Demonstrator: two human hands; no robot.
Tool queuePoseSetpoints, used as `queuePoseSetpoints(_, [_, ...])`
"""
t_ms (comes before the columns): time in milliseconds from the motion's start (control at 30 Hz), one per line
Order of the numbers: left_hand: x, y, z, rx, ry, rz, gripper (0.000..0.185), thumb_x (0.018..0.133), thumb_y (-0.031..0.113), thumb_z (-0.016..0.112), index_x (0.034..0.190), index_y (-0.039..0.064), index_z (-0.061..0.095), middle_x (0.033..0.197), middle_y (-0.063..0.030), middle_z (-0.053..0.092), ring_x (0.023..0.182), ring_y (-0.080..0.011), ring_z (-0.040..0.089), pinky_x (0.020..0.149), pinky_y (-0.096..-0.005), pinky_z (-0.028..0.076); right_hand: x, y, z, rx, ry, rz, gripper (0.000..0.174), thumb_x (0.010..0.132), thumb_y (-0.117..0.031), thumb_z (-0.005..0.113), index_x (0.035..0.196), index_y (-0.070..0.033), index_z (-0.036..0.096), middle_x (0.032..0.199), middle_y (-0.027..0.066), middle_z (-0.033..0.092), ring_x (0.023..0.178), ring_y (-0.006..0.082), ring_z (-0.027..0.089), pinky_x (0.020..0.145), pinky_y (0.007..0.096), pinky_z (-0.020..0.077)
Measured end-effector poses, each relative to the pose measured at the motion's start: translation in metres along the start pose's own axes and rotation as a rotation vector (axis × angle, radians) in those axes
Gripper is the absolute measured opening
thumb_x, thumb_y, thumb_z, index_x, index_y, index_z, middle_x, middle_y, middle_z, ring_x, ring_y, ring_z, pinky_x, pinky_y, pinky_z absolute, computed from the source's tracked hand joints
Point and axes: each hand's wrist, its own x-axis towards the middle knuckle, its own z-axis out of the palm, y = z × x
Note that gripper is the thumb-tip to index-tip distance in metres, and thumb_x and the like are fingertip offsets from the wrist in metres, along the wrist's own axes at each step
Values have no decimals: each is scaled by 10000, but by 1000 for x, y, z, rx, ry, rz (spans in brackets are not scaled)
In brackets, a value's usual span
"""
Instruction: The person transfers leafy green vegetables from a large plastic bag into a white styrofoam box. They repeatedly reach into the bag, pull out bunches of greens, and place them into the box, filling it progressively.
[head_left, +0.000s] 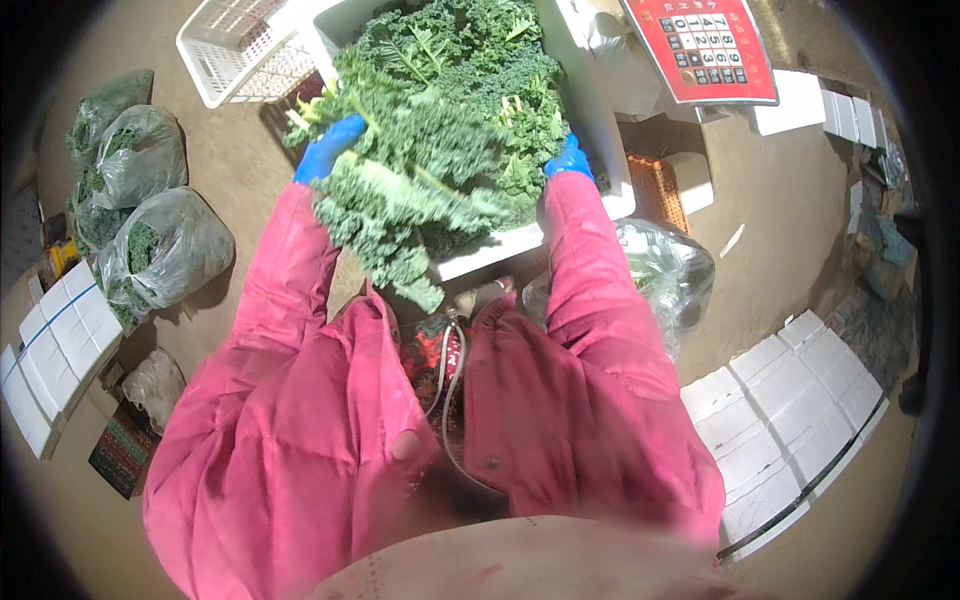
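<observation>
In front of me a white foam box (491, 251) is heaped with curly kale (480, 45). My left hand (334, 146), in a blue glove, grips a large bunch of kale leaves (420, 142) near their cut stems, at the box's left side. Some of these leaves hang over the near rim towards my pink jacket. Inside the right wall of the box, my right hand (570, 159), also blue-gloved, is against the edge of the kale. Its fingers are partly hidden, so whether it grasps any leaves cannot be made out.
A white perforated plastic crate (217, 64) stands at the upper left. Filled clear bags (176, 240) sit on the floor at left; another plastic bag (667, 270) lies right. A red number-key panel (709, 49) rises beyond an orange basket (652, 187). White foam boxes (780, 405) line the lower right.
</observation>
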Motion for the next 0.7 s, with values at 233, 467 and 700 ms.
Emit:
queuePoseSetpoints(233, [69, 34, 55, 44, -139, 188, 384, 930, 232, 646, 1263, 43, 624, 1207, -51, 659, 1091, -180, 627, 964, -339, 497, -73, 36, 21, 343, 567, -276, 836, 826, -328, 753, 1510, -67, 348, 1474, 279, 401, 1356, 417, 409, 1140, 477, 323])
queuePoseSetpoints(467, [171, 20, 110, 408, -197, -158, 683, 798, 491, 790, 1268, 22, 630, 1109, -99, 675, 968, -199, 630, 887, -334, 487, -84, 63, 11, 379, 693, -475, 737, 814, -262, 745, 1443, -15, 449, 1450, 278, 428, 1342, 425, 403, 1140, 478, 314])
queuePoseSetpoints(700, [180, 27, 63, 714, 339, 230, 418, 758, 356, 841, 990, 22, 746, 841, -47, 724, 771, -119, 633, 732, -280, 488, -88, 35, -32, 261, 829, -653, 681, 795, -278, 753, 1385, -25, 524, 1370, 273, 512, 1250, 442, 485, 1073, 516, 376])
